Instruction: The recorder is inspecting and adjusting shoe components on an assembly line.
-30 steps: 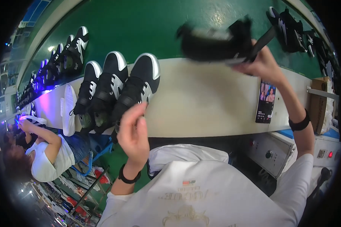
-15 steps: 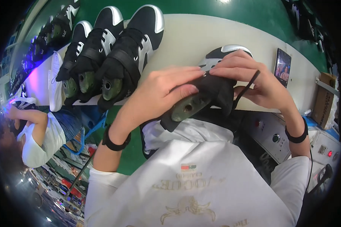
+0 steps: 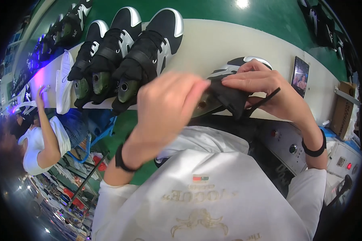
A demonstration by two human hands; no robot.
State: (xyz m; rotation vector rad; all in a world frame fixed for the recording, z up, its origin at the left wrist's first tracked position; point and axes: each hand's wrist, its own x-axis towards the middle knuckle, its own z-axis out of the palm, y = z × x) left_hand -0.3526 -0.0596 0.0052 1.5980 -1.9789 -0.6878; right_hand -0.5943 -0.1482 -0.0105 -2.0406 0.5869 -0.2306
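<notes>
A black sneaker [image 3: 229, 94] with a silver toe sits at the edge of the pale bench, toe pointing away from me. A dark green shoe last [image 3: 203, 105] fills its heel opening. My right hand [image 3: 265, 86] grips the black upper from the right, fingers over the top and thumb below. A loose black strap [image 3: 265, 103] sticks out beside that thumb. My left hand [image 3: 169, 104], blurred by motion, is closed, with its fingertips pinched at the left edge of the black collar; they hide part of the last.
Three similar sneakers [image 3: 142, 60] on green lasts stand to the left on the bench [image 3: 213, 40], beside a white shoe [image 3: 64, 82]. A phone [image 3: 300, 75] leans at the right, near a cardboard box [image 3: 342, 112]. Another person [image 3: 48, 140] works at far left; a control panel [image 3: 285, 146] is below right.
My left hand has risen and curled, and its fingers no longer lie flat along the collar. The right hand stays on the sneaker. The other person's arm has lifted.
</notes>
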